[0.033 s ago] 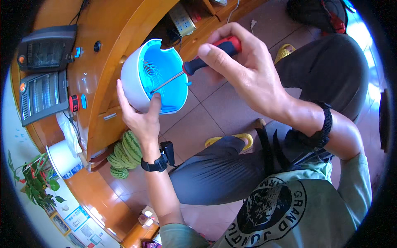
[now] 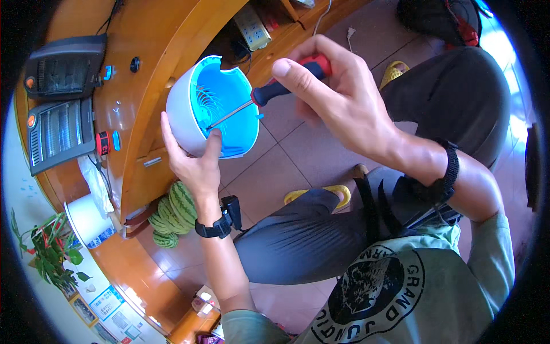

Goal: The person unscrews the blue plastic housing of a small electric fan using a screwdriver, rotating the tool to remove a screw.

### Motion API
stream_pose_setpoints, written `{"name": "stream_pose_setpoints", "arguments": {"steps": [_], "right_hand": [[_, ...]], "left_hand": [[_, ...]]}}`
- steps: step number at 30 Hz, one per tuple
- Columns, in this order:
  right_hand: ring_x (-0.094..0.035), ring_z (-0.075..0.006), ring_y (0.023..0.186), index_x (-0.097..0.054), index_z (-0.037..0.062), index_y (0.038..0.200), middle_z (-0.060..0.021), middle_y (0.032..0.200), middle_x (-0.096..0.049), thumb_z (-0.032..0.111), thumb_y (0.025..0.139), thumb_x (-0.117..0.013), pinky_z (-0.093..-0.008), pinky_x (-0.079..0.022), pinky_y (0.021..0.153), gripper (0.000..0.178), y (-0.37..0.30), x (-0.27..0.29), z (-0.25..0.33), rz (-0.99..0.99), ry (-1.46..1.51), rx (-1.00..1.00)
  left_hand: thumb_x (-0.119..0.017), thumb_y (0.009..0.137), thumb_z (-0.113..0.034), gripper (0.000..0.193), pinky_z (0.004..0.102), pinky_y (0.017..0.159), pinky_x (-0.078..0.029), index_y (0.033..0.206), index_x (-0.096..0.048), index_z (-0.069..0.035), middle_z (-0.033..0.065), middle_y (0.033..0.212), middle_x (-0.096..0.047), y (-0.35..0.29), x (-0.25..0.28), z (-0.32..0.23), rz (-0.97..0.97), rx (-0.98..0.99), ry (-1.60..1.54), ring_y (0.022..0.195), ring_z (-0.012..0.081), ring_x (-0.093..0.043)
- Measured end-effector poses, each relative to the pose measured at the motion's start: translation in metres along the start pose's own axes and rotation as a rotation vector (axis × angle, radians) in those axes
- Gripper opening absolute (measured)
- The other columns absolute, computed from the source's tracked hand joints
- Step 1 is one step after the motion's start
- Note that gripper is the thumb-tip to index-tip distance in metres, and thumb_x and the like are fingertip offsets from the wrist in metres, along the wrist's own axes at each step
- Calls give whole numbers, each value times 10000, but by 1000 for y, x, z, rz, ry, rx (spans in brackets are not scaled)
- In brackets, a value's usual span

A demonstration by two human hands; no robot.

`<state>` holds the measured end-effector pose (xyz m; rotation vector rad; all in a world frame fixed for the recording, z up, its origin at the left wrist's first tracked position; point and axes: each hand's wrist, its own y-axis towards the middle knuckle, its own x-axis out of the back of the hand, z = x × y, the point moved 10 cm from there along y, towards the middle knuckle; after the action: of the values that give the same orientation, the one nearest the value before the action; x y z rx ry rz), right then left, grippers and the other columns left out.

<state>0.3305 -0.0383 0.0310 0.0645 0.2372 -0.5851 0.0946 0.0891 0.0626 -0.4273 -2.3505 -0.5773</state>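
My left hand (image 2: 196, 167) grips a round plastic housing (image 2: 182, 114), white outside and bright blue inside, with a notch in its rim and curved slots in its base. The thumb reaches over the rim onto the inside, while the fingers go around the white outer wall. In my right hand (image 2: 352, 109) is a screwdriver (image 2: 274, 92) with a dark blue and red handle. Its thin metal shaft slants down into the housing, the tip near my left thumb. Whatever the tip touches is too small to make out.
An orange-brown wooden cabinet (image 2: 150, 114) curves along the left, with two dark grey box-shaped appliances (image 2: 60, 135) on it. Watermelons (image 2: 175, 209) lie on the tiled floor below. A power strip (image 2: 251, 27) sits at the top, and a white bucket (image 2: 86, 221) stands lower left.
The housing and my left hand have shifted very slightly left. My right hand and the screwdriver have moved a little left too, with the tip still inside the housing.
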Motion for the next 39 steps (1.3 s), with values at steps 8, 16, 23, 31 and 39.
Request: {"name": "stream_pose_setpoints", "arguments": {"steps": [8, 16, 23, 31, 39], "right_hand": [[-596, -106, 743, -557, 1, 1029, -56, 801, -632, 188, 909, -650, -293, -491, 672, 241, -3, -4, -4, 98, 21, 177], [-589, -94, 785, -551, 20, 1048, -25, 879, -593, 22, 802, -570, -269, -494, 689, 246, 0, -7, -5, 214, 152, 143], [-618, -125, 871, -558, 28, 1076, -57, 988, -588, 49, 830, -549, -289, -526, 794, 247, -2, -7, -6, 238, 213, 151], [-618, -170, 967, -557, 40, 1073, -107, 1088, -572, 66, 840, -517, -330, -542, 857, 238, -9, -9, 4, 324, 64, 281], [-558, -82, 856, -565, 14, 1006, -13, 910, -584, 32, 806, -567, -259, -481, 779, 201, -11, -3, 13, 243, 102, 360]], "left_hand": [[-825, 758, -237, 937, 418, 1080, -425, 1513, -343, 37, 248, 1459, -477, -1, 9, 22, -47, 100, -101, 1278, 313, -540], [-772, 836, -226, 839, 386, 1126, -356, 1494, -347, 76, 215, 1453, -459, -3, -3, 10, 37, 91, -42, 1303, 267, -491], [-805, 773, -286, 911, 411, 1049, -450, 1509, -367, 25, 254, 1361, -563, -2, -2, 16, 8, 130, -118, 1211, 294, -586], [-766, 810, -294, 857, 404, 1083, -406, 1492, -380, 52, 248, 1389, -536, -1, -3, 7, 21, 126, -18, 1250, 290, -549], [-739, 845, -280, 811, 407, 1132, -348, 1481, -382, 73, 239, 1431, -493, -1, -7, 4, 56, 99, -8, 1302, 292, -499]]}}
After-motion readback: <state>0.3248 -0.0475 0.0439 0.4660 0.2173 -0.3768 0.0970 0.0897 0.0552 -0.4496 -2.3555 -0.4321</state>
